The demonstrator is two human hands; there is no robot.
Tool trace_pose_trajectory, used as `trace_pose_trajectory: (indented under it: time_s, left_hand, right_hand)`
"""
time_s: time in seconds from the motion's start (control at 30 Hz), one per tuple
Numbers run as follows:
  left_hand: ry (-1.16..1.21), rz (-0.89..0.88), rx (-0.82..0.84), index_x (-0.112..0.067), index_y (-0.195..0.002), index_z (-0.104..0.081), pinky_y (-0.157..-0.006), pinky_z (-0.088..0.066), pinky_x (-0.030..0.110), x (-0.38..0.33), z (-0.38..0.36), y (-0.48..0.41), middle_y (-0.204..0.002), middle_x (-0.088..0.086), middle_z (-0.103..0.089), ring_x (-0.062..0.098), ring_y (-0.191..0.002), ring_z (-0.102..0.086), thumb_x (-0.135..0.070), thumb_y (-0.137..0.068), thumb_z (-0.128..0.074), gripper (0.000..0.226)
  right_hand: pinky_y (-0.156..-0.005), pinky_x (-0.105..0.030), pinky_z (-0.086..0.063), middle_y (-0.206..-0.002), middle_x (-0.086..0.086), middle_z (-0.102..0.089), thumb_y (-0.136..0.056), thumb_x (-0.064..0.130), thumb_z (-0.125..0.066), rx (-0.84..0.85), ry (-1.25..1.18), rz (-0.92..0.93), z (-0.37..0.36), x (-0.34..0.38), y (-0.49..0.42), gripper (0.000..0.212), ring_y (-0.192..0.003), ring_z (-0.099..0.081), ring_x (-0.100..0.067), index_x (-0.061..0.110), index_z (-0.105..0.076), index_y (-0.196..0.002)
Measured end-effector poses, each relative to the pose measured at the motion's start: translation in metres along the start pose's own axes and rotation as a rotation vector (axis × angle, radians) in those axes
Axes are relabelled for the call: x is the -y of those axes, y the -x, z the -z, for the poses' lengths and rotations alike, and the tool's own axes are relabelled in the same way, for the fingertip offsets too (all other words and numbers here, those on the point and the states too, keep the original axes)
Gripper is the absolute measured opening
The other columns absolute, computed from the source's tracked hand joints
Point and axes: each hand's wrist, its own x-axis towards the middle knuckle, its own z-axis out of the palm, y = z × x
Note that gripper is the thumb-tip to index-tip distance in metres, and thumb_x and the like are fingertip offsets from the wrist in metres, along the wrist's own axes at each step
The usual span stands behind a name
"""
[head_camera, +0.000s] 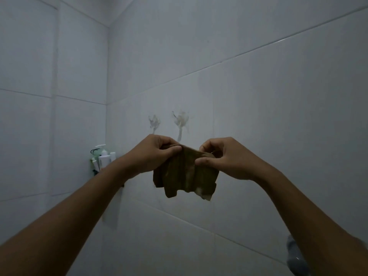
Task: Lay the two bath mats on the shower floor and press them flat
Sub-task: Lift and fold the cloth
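A dim shower corner lined with large glossy white wall tiles (258, 92), seen from the person's own eye level; the floor is out of view.

At the left, in the corner, a small rack holds white plastic bottles and tubes (102, 156), one with a pump top. No brand, label or writing can be read on them or anywhere else: they are too small and too dark.

Both bare forearms reach up from the lower corners. The left hand (159, 154) has its fingers curled, thumb pressed against them, pinching the upper left edge of a small, limp olive-brown cloth mat (183, 176). Above the hands, two pale, smeared adhesive marks (181, 120) stain the wall. The mat hangs in the air between the hands, in front of the wall, bunched and folded on itself, its lower edge ragged and uneven. The right hand (221, 156) pinches the upper right edge between thumb and curled fingers.

At the lower right edge sits a blurred grey-blue object (296, 257) I cannot identify. The second mat is not visible.

Likely risks: each grip takes only a sliver of edge, so one corner could slip free and the mat drop in a heap. Lowered while this crumpled, it would probably trap folds and resist pressing flat.
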Motion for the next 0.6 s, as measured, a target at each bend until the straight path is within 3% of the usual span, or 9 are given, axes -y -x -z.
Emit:
trace_pose_trajectory:
  time_s: [0.17,0.37,0.5,0.6]
  left_hand:
    - [0.06,-0.059,0.041,-0.026,-0.097,-0.071,-0.068,-0.053,0.018,0.059,0.035,-0.027,-0.085,-0.007,-0.074,0.008,-0.083,-0.07,-0.031,-0.09,-0.063,0.012]
    - [0.261,-0.164,0.156,-0.02,-0.105,-0.062,-0.069,-0.055,0.022,0.107,0.073,-0.068,-0.092,0.002,-0.074,0.016,-0.089,-0.07,-0.021,-0.092,-0.058,0.014]
    - [0.241,-0.274,0.22,-0.021,-0.09,-0.072,-0.07,-0.055,0.023,0.133,0.091,-0.104,-0.091,-0.003,-0.073,0.013,-0.089,-0.069,-0.015,-0.096,-0.053,0.02]
    - [0.173,-0.34,0.274,-0.02,-0.085,-0.073,-0.069,-0.055,0.022,0.143,0.099,-0.133,-0.088,-0.004,-0.071,0.012,-0.087,-0.069,-0.01,-0.096,-0.052,0.026]
  right_hand:
    - [-0.073,-0.02,-0.057,-0.094,0.012,-0.069,-0.088,0.023,-0.067,-0.082,0.08,0.047,-0.024,-0.014,-0.046,0.016,-0.089,-0.066,-0.005,0.031,-0.062,-0.101]
    - [-0.072,-0.016,-0.053,-0.086,0.012,-0.069,-0.089,0.013,-0.066,-0.225,0.18,0.114,-0.052,-0.023,-0.091,0.014,-0.085,-0.065,-0.001,0.027,-0.069,-0.088]
    - [-0.075,-0.013,-0.05,-0.095,0.026,-0.062,-0.09,0.01,-0.061,-0.241,0.442,0.144,-0.056,-0.025,-0.124,0.037,-0.092,-0.06,0.002,0.047,-0.061,-0.098]
    - [-0.075,-0.022,-0.055,-0.098,0.032,-0.056,-0.092,0.011,-0.059,-0.23,0.612,0.099,-0.05,-0.03,-0.144,0.046,-0.092,-0.06,-0.003,0.055,-0.053,-0.105]
